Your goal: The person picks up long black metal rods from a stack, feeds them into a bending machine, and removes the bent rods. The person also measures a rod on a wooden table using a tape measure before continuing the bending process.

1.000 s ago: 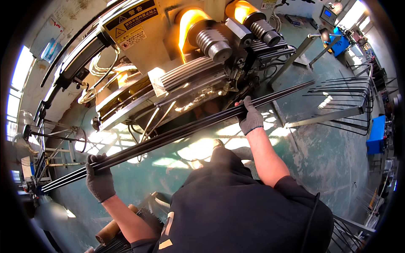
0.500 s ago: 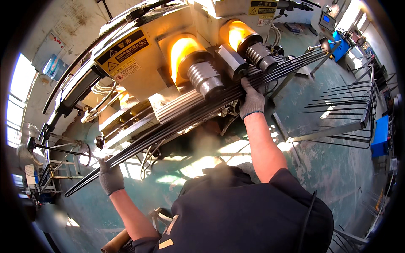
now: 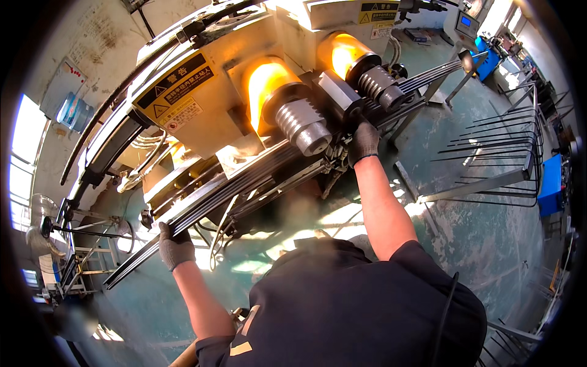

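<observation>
A bundle of long, thin metal rods slants up from lower left to upper right along the front of a machine. My left hand, in a grey knit glove, is closed around the bundle near its lower left end. Beside the dark rectangular block, my gloved right hand is closed at the rods; its fingertips are partly hidden. Two grooved metal cylinders, the left one and the right one, jut out over the bundle. Bright orange light glows on the housing behind them.
The pale machine body carries warning labels. Bent dark rods hang on a metal rack at right. A stand is by the rods' far end. A fan and water bottle are at left.
The rods have shifted toward the machine and now pass beneath the left grooved cylinder instead of across its front. My left hand has moved right with them; my right hand has shifted slightly.
</observation>
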Demonstrator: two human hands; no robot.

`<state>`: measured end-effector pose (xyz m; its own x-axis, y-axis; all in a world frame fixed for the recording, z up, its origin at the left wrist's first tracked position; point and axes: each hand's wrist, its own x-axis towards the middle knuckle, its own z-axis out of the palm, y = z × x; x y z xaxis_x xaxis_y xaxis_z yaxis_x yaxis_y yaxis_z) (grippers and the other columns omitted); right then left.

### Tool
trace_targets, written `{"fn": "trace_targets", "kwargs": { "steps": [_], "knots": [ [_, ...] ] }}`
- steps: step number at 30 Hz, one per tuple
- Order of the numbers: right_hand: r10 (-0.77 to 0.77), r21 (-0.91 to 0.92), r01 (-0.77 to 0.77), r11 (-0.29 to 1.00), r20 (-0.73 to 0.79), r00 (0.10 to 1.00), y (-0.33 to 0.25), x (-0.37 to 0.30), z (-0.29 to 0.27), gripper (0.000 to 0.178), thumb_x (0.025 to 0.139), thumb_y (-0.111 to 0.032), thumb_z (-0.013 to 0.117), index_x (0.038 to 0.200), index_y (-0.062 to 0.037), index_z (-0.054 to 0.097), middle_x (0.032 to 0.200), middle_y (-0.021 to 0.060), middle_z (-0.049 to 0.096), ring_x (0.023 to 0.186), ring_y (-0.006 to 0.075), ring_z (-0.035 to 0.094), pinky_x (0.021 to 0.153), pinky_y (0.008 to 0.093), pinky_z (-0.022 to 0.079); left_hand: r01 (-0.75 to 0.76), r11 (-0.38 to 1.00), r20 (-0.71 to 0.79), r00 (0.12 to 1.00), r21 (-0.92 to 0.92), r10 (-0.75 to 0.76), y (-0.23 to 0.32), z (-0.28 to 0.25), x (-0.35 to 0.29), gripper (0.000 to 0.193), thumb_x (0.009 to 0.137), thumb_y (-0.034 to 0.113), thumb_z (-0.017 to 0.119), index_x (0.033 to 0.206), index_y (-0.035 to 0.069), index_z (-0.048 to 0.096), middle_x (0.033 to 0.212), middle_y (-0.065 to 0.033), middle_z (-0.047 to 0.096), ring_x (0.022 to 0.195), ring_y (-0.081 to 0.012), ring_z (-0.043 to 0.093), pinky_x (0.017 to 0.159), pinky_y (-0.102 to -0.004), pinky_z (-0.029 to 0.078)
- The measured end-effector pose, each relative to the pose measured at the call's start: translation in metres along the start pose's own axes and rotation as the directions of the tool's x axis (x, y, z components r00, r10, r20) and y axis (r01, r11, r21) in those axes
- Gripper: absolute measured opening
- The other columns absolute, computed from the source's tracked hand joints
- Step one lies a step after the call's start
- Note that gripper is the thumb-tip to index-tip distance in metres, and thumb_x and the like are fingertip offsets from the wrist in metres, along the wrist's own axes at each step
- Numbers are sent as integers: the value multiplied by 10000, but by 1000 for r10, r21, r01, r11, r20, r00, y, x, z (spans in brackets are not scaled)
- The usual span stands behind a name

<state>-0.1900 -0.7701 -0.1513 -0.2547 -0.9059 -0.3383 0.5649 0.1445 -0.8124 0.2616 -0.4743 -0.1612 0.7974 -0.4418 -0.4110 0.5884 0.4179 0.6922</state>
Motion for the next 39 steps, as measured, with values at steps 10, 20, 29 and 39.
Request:
{"fn": "trace_targets", "kwargs": {
  "steps": [10,20,29,39],
  "knots": [
    [-307,-474,271,838,2,952,32,45,-14,329,983,-355,727,985,-29,771,886,20,661,799,145,573,746,342,474,168,986,67,984,-2,-167,-34,-14,37,252,1072,222,660,1161,-9,704,1109,-150,756,1039,-316,738,971,-457,622],
    [-56,-107,48,993,-69,996,8,-6,7,365,988,-397,726,994,-38,790,867,32,689,769,139,595,663,342,482,76,997,144,987,-11,-74,-31,-3,34,312,1084,247,650,1197,-40,700,1128,-149,749,1054,-283,730,935,-393,634],
    [-127,-216,120,969,-17,992,21,4,-15,510,1037,-461,704,1236,4,775,1103,36,736,963,149,644,918,338,508,107,994,142,985,-29,-102,-69,17,3,341,1096,273,632,1288,-3,687,1221,-134,742,1146,-275,709,1019,-418,595],
    [-540,-574,626,527,342,769,60,31,-81,457,1074,-320,622,1394,4,663,1262,110,718,1108,216,661,974,347,513,185,983,417,892,17,-176,-104,46,-45,496,1110,357,579,1421,-30,574,1397,-209,662,1324,-372,627,1170,-522,511]
  ]
}}
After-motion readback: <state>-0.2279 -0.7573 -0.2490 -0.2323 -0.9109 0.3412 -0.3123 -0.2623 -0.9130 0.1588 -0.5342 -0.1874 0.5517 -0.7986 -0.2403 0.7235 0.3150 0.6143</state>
